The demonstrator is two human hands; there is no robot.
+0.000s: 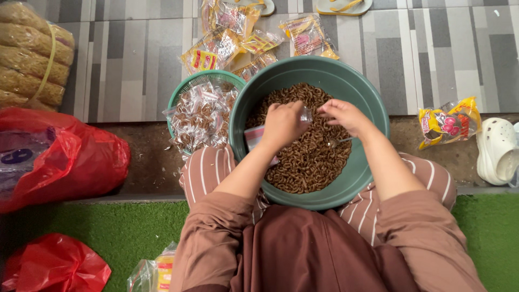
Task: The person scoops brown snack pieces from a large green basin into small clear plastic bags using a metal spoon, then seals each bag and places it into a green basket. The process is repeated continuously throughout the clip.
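Observation:
A large green basin [373, 103] rests on my lap, filled with brown curled snacks [308, 162]. Above the snacks, my left hand [283, 125] grips a small clear plastic bag [306, 114] by its mouth. My right hand [343, 114] is at the bag's opening, fingers pinched, with a metal spoon [340, 141] showing beneath it; whether it holds the spoon is unclear. A smaller green basket [186, 86] to the left holds several packed clear bags of snacks [203, 116].
Yellow snack packets [238, 38] lie on the tiled floor beyond the basin, and another yellow packet [447, 123] at right beside a white clog [496, 150]. Red plastic bags [59, 157] and a sack of noodles [32, 59] sit at left.

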